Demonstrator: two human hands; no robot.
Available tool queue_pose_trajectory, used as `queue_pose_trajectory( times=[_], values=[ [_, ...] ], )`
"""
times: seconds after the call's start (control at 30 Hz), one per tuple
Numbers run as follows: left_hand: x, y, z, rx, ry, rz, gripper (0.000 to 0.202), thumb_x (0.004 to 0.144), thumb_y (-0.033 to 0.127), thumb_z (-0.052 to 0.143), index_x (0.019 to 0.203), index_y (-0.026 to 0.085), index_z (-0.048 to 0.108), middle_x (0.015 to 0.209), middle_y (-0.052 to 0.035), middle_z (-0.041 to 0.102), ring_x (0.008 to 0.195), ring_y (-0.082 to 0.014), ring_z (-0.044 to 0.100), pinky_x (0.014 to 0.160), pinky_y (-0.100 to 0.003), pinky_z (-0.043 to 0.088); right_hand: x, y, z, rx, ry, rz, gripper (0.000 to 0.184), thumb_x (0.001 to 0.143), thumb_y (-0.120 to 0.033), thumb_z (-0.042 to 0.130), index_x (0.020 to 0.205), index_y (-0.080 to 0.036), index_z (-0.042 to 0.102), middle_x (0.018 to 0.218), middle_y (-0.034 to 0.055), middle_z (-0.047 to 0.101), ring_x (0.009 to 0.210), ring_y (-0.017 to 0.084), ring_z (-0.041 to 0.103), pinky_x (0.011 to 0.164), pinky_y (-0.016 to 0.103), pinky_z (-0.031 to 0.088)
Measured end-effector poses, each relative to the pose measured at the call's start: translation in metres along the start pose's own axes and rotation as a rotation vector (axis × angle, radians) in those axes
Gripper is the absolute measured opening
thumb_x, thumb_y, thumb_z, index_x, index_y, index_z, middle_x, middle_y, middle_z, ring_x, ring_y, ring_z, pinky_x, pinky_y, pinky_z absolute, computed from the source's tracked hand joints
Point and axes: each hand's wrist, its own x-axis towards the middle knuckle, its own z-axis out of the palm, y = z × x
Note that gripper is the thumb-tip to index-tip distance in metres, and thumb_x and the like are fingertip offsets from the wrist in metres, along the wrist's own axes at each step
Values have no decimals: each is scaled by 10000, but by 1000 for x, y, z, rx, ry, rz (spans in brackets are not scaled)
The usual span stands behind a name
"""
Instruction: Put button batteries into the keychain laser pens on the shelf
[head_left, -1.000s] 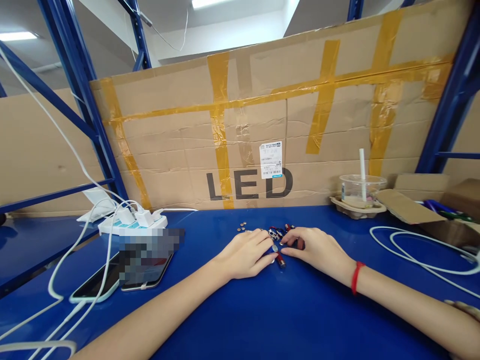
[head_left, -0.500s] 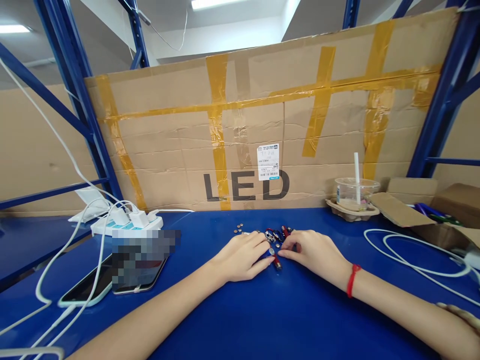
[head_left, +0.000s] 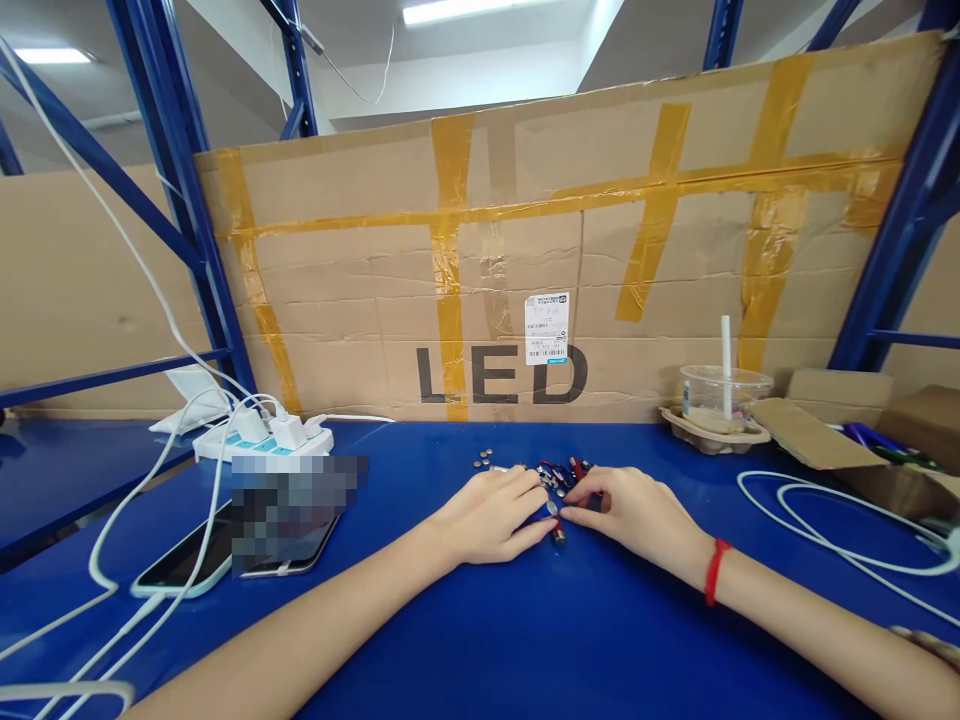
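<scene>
My left hand (head_left: pixel 495 515) rests low over the blue tabletop, its fingers curled and the thumb tip drawn in near the index finger. At those fingertips shows a small silvery round disc (head_left: pixel 552 508), beside a short red tube with a metal end (head_left: pixel 559 534). My right hand (head_left: pixel 637 508), with a red cord round the wrist, is bent in a pinch right next to the disc. Whatever its fingertips hold is too small to make out. Just beyond both hands lies a little heap of shiny metal and red pieces (head_left: pixel 555 474), partly hidden by the fingers.
Several small button-like discs (head_left: pixel 484 460) lie behind my left hand. Phones (head_left: pixel 187 560), white cables (head_left: pixel 217 480) and a power strip (head_left: pixel 315 445) occupy the left. A plastic cup (head_left: pixel 705 395), coiled cable (head_left: pixel 787 500) and opened carton (head_left: pixel 862 480) stand right. Cardboard (head_left: pixel 360 300) closes the back.
The whole view has shifted slightly, so things appear a little farther right. The fingertips of my two hands look slightly closer together around the disc. Otherwise both hands keep nearly the same pose.
</scene>
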Motion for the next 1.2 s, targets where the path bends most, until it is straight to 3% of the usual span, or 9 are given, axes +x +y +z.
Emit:
queue_pose_trajectory(
  times=[0.2,0.5,0.9,1.03,1.2],
  values=[
    [-1,0,0,-2,12,10,270,891,325,295,802,139,469,831,-35,509,758,-142,452,689,-263,378,-1,-7,-5,-172,-6,38,192,784,-373,500,729,-265,649,806,-33,640,745,177,584,539,249,334],
    [2,-1,2,3,-3,-1,205,890,264,305,807,144,449,826,-33,505,743,-140,446,689,-259,375,-1,-5,-7,-72,-49,152,229,750,-423,530,706,-219,623,750,-18,648,725,169,592,544,246,344],
    [2,0,2,6,-7,-14,217,891,296,307,798,146,433,824,-34,501,757,-146,452,685,-260,380,0,1,-3,41,-67,62,153,768,-366,526,755,-248,622,756,-46,643,730,141,585,551,227,349],
    [2,-2,3,-19,-20,-52,178,893,252,299,820,145,420,816,-36,505,738,-145,452,663,-259,385,-3,-3,-4,14,43,-68,178,812,-364,475,780,-276,627,802,-50,639,747,148,585,561,231,352],
    [1,-3,4,-26,-8,-61,164,892,228,287,909,142,426,871,-45,514,772,-152,454,675,-263,393,-4,-7,-5,184,251,-194,195,838,-346,451,835,-253,623,813,-41,625,592,76,560,541,198,382]
  ],
)
